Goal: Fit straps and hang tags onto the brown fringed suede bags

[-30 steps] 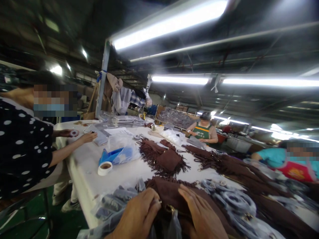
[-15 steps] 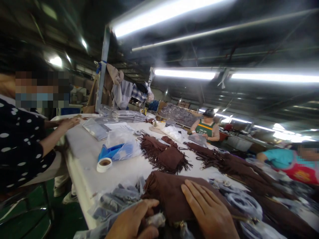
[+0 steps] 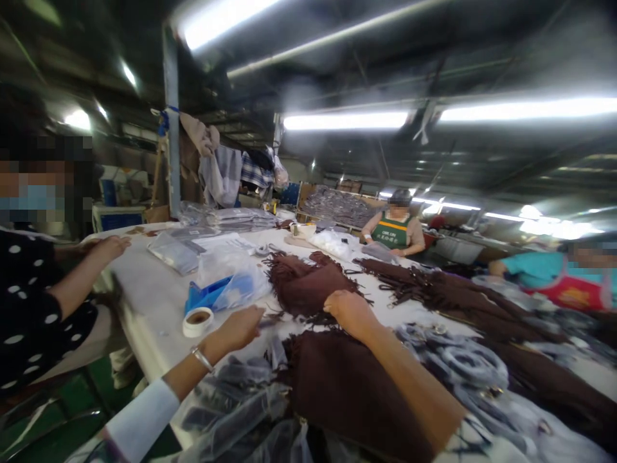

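My right hand (image 3: 351,312) is closed at the near edge of a brown fringed fabric bag (image 3: 308,286), its fingertips gripping the cloth. To its left, my left hand (image 3: 243,329) has its fingers pinched together beside the same bag. Something thin and dark shows at those fingertips, too small to name. Below my forearms lies another brown fabric bag (image 3: 351,392), flat, with a small metal fitting at its left side. Plastic-wrapped grey straps (image 3: 241,386) are heaped left of it, and coiled wrapped straps (image 3: 472,354) lie on its right.
A tape roll (image 3: 198,320) and a blue tape dispenser (image 3: 207,294) partly under clear plastic are at left. Several brown fringed pieces (image 3: 448,289) stretch along the right of the white table (image 3: 144,292). A co-worker in polka dots (image 3: 38,315) sits left; others work opposite and right.
Both my hands have left the near brown bag and reached forward to the fringed one behind it. That fringed bag's flap looks shifted. The co-worker at left has drawn their hands back slightly.
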A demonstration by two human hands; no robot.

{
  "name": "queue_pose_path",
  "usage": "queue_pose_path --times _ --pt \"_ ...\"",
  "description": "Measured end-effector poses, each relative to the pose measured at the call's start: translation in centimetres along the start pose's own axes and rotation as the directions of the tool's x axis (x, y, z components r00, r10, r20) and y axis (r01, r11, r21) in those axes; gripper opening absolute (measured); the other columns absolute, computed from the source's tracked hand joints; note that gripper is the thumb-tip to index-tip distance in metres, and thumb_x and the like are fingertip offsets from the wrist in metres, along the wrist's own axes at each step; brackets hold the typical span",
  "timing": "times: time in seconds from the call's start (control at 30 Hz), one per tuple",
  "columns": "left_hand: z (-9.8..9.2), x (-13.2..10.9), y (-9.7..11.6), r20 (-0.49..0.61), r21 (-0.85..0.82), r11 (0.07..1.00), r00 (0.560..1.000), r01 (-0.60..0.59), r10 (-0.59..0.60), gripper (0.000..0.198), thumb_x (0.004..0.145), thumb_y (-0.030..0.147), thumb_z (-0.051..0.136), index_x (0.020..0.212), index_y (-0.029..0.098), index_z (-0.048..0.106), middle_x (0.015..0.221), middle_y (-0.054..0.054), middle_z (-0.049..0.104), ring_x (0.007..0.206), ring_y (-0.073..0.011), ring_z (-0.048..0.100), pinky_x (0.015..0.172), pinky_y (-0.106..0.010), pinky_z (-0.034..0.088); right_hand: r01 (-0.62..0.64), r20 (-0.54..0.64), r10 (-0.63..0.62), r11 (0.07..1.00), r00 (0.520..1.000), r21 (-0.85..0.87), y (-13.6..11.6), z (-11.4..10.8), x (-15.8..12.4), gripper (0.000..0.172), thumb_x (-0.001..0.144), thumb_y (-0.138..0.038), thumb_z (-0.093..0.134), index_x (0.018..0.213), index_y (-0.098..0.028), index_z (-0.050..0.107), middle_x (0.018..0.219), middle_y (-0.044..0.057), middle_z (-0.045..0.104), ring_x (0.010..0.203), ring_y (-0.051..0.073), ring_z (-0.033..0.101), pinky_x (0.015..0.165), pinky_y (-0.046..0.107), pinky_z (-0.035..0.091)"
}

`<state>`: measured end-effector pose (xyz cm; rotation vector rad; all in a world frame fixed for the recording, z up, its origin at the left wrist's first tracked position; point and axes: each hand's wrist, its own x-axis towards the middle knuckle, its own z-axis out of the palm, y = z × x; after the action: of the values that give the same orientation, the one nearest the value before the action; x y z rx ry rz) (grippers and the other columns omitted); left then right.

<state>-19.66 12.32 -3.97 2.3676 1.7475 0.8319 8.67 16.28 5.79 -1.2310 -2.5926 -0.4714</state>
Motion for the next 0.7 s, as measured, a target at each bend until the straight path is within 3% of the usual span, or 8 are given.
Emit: queue_pose_path --times 0.07,0.13,0.23,0.37,0.43,0.53,0.63,0.7 --pt "1.3 -2.3 -1.6 0.067 0.023 0.999 0.997 0.039 -0.040 0.029 0.074 0.019 0.059 0.102 0.017 0.068 0.107 -0.013 0.072 0.100 -0.0312 0.067 0.089 -0.042 0.052 -0.041 0.018 0.040 0.998 0.999 0.038 -0.2 0.0 -3.2 0.017 0.092 -0.020 0.055 0.097 -0.021 0.072 0.091 0.006 0.074 0.090 0.021 0.067 0.079 0.030 0.049" --pt "1.6 -4.8 -1.4 0.083 0.028 0.997 0.993 0.079 -0.081 0.029 0.081 0.023 0.054 0.104 0.016 0.068 0.111 -0.014 0.070 0.104 -0.0321 0.066 0.093 -0.044 0.049 -0.077 0.038 0.075 0.995 0.997 0.066 -0.5 -0.8 -7.3 0.020 0.095 -0.022 0.052 0.099 -0.022 0.071 0.092 0.005 0.073 0.088 0.020 0.067 0.079 0.031 0.049" --pt "0.7 -7.7 1.7 0.070 -0.074 0.992 0.993 0.100 -0.095 0.033 0.092 0.032 0.045 0.111 0.018 0.067 0.114 -0.012 0.069 0.106 -0.0292 0.065 0.096 -0.043 0.048 -0.114 0.058 0.105 0.980 0.993 0.164 -1.3 -2.3 -13.3 0.023 0.095 -0.030 0.053 0.111 -0.024 0.068 0.107 0.006 0.072 0.098 0.020 0.065 0.087 0.033 0.049" --pt "0.3 -9.9 7.7 0.017 -0.263 0.965 1.000 0.002 0.002 0.037 0.097 0.040 0.042 0.125 0.024 0.061 0.127 -0.006 0.064 0.119 -0.0244 0.058 0.104 -0.039 0.045 -0.093 0.073 0.075 0.956 0.994 0.278 -2.9 -1.4 -19.5 0.051 0.088 -0.034 0.063 0.137 -0.027 0.052 0.138 0.009 0.057 0.124 0.026 0.054 0.102 0.042 0.046" --pt "1.3 -10.4 9.8 -0.015 -0.265 0.963 0.998 -0.059 0.058 0.043 0.095 0.042 0.047 0.132 0.023 0.055 0.136 -0.008 0.057 0.127 -0.0260 0.052 0.109 -0.042 0.040 -0.072 0.029 0.067 0.974 0.997 0.215 -3.4 0.1 -21.2 0.053 0.086 -0.024 0.061 0.138 -0.026 0.050 0.140 0.010 0.055 0.126 0.026 0.054 0.103 0.045 0.046" --pt "3.0 -10.5 11.3 -0.002 -0.204 0.975 0.996 -0.091 0.092 0.061 0.091 0.047 0.055 0.143 0.017 0.042 0.144 -0.016 0.048 0.134 -0.0297 0.044 0.112 -0.048 0.035 -0.050 -0.082 0.064 0.984 0.995 0.169 -3.1 1.7 -22.0 0.044 0.087 -0.012 0.052 0.130 -0.019 0.057 0.132 0.011 0.062 0.120 0.023 0.059 0.100 0.042 0.049" --pt "3.2 -10.4 12.3 0.016 -0.132 0.986 0.994 -0.102 0.105 0.081 0.084 0.053 0.063 0.148 0.015 0.030 0.145 -0.020 0.044 0.134 -0.0336 0.042 0.111 -0.053 0.034 -0.081 -0.116 0.113 0.966 0.987 0.245 -2.3 1.5 -22.0 0.039 0.089 -0.008 0.045 0.123 -0.019 0.061 0.124 0.009 0.068 0.113 0.020 0.063 0.097 0.038 0.051" --pt "2.5 -10.8 13.5 -0.032 -0.057 0.989 0.991 -0.134 0.132 0.093 0.077 0.054 0.070 0.149 0.015 0.026 0.147 -0.022 0.040 0.136 -0.0367 0.038 0.111 -0.056 0.033 -0.141 -0.128 0.191 0.934 0.973 0.329 -1.7 0.7 -22.3 0.038 0.091 -0.010 0.041 0.122 -0.021 0.061 0.120 0.007 0.069 0.109 0.018 0.065 0.095 0.034 0.052"
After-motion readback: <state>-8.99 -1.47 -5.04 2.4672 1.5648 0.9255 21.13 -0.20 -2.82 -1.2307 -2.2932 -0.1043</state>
